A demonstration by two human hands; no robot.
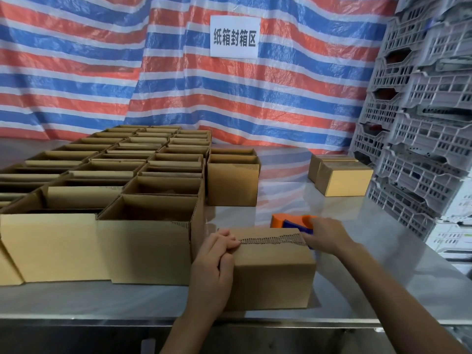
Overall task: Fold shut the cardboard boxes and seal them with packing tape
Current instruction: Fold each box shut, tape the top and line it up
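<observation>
1. Nearest me, at the front edge of the bench (pixel 357 226), sits one shut box (pixel 270 272).
2. Left hand (pixel 214 267) is on its left end, right hand (pixel 327 236) at its right end, on the tape dispenser (pixel 291 222) just behind the box.
3. A block of open boxes (pixel 115 180) fills the bench's left side, front to back.
4. Two spare open boxes (pixel 232 175) stand right beside that block, one behind the other.
5. Two closed boxes (pixel 342 177) sit far right, next to the stacked crates (pixel 419 123).
6. A tarp (pixel 178 72) hangs behind it all, with a sign (pixel 235 37) on it.
</observation>
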